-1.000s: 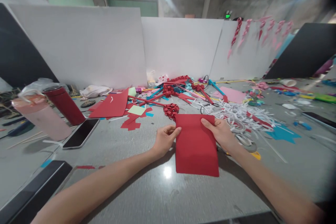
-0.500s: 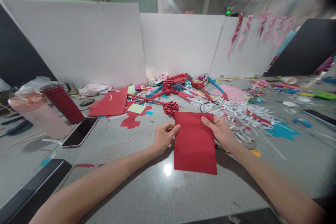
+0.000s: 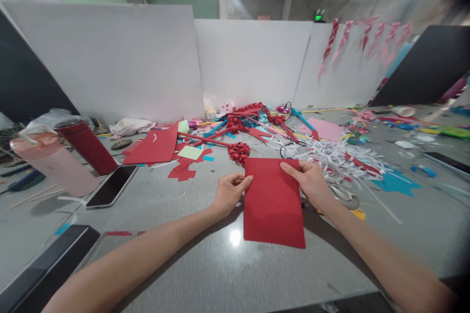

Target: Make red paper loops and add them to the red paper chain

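A plain rectangular sheet of red paper point(image 3: 273, 210) is held up above the grey table point(image 3: 198, 274), its broad face toward me. My left hand point(image 3: 231, 191) pinches the left edge near the top, thumb in front and fingers curled behind. At the upper right corner my right hand point(image 3: 310, 181) grips the sheet with its thumb on the front; its other fingers are mostly hidden behind the paper. Just beyond the sheet's top edge lies a red folded-paper ball point(image 3: 239, 152) on a red stick. Rolls of tape point(image 3: 344, 196) lie beside my right wrist.
Left of me are a phone point(image 3: 112, 186), a red flask point(image 3: 87, 146), a pink bottle point(image 3: 55, 164) and a long black box point(image 3: 47, 269). More red paper point(image 3: 156, 144) and scraps lie behind. White paper strips point(image 3: 330, 156) are heaped at right, before white panels point(image 3: 253, 63).
Both hands keep their hold on the red paper, with hardly any movement. The sheet's lower edge sits very slightly lower.
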Demonstrator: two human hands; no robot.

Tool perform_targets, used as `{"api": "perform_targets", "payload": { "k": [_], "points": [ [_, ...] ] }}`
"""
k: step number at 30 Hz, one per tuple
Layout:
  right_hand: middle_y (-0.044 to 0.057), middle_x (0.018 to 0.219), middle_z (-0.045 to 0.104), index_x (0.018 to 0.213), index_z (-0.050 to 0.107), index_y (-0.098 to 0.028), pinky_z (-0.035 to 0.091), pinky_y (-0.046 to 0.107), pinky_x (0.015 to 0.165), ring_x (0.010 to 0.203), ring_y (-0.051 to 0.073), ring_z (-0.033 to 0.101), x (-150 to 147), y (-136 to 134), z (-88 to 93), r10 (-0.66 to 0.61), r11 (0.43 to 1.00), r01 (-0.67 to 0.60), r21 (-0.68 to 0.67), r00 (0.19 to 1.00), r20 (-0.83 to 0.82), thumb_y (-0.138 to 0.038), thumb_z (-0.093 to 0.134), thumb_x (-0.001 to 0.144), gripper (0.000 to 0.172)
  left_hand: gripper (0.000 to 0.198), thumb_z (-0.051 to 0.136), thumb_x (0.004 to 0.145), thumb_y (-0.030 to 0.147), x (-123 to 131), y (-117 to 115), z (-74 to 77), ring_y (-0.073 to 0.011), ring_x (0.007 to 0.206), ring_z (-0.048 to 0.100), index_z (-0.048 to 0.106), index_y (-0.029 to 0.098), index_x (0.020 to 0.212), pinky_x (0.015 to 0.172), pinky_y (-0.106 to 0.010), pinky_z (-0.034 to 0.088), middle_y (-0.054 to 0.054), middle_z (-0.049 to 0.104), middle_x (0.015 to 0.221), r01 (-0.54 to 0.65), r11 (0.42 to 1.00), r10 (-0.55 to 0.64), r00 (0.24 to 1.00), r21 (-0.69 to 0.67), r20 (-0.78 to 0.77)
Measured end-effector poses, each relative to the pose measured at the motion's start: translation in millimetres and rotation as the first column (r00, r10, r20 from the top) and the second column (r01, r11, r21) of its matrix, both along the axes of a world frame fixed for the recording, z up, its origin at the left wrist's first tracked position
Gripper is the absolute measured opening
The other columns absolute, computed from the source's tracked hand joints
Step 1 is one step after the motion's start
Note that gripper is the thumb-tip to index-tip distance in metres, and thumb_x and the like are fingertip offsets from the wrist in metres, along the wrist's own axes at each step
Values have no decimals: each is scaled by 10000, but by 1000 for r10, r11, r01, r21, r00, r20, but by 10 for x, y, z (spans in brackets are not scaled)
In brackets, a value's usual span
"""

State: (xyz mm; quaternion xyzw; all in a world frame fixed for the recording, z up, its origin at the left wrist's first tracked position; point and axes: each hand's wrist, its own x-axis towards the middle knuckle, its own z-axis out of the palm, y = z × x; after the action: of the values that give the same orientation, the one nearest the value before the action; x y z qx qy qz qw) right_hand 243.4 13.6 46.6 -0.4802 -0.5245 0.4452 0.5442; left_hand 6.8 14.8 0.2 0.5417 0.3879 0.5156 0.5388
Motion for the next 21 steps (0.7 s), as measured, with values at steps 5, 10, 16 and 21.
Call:
{"api": "perform_targets", "payload": {
  "k": [5,10,16,21],
  "points": [
    [66,850,803,881,800,-204,582,322,581,675,236,733,22,21,5,-10,1000,10,-5,1000,-12,-526,853,724,362,407,753,817,547,0,1,6,-132,613,608,727,142,793,525,-216,430,-68,723,773,3,1000,-3,1000,11,-4],
    [65,881,806,904,804,-212,580,328,609,711,243,738,31,16,11,11,1000,-11,-19,1000,-11,-554,841,731,385,417,766,798,558,0,-2,37,-125,576,589,738,142,791,501,-214,407,-59,714,739,-12,1000,12,1000,-7,-7],
    [63,865,803,885,798,-206,557,300,584,693,224,725,57,36,0,23,1000,-23,-15,1000,7,-564,832,740,388,451,765,781,591,-4,9,19,-119,566,562,728,141,773,508,-219,402,-52,693,716,-17,1000,17,1000,-4,-18],
    [64,861,801,884,794,-201,552,297,589,681,215,719,56,44,2,23,1000,-23,-12,1000,4,-569,829,742,397,459,760,778,600,-9,18,1,-110,557,530,717,144,750,488,-213,359,-49,679,710,-35,999,35,999,13,-33]
  ]
}}
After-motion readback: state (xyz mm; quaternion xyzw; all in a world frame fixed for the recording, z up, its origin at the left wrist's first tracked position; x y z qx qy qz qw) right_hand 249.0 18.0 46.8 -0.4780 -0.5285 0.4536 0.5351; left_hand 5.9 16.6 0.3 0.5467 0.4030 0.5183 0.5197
